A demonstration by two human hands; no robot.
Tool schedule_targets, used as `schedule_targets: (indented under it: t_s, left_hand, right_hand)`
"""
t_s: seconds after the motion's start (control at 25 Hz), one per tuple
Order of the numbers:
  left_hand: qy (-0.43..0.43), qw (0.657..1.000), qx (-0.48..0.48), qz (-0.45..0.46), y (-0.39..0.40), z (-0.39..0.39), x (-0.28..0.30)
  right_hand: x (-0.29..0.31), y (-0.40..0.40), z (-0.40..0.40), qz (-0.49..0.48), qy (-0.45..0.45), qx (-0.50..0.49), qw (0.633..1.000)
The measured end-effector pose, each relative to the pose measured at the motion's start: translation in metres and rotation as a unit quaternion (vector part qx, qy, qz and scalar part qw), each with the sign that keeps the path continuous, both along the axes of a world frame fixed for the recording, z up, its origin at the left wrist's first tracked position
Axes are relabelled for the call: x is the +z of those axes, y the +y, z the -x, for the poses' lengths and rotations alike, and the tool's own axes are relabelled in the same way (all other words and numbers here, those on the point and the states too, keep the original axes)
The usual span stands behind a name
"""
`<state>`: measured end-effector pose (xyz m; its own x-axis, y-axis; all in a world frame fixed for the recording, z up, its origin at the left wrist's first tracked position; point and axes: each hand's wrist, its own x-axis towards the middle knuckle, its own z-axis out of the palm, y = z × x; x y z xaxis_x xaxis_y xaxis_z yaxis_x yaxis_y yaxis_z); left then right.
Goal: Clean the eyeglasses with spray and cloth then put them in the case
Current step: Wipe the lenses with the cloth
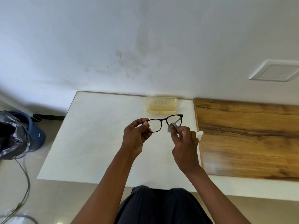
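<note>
Eyeglasses (161, 122): black frame, held up above the white table (97, 143), in front of the case.
Left hand (137, 136): fingers pinch the frame's left rim.
Right hand (184, 143): grips a grey cloth (172, 126) against the right lens.
Case (161, 105): yellowish, open, at the table's far edge by the wall.
Spray bottle (200, 134): white, just right of the right hand, mostly hidden.

I see the case (161, 104) open at the desk's (97, 143) back edge by the wall, eyeglasses (163, 122) held above the desk before it, spray bottle (200, 135) to their right, bin (24, 131) on the floor left of the desk
</note>
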<state>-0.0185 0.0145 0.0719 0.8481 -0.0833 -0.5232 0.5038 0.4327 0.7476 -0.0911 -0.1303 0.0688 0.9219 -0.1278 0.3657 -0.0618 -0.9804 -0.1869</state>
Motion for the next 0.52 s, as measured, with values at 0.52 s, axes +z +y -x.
schedule_targets:
  t_s: [0.52]
  left_hand:
    - [0.008, 1.000, -0.005, 0.012, 0.000, 0.004, -0.002]
  right_hand:
    - [0.007, 0.004, -0.015, 0.019, -0.017, 0.000, 1.000]
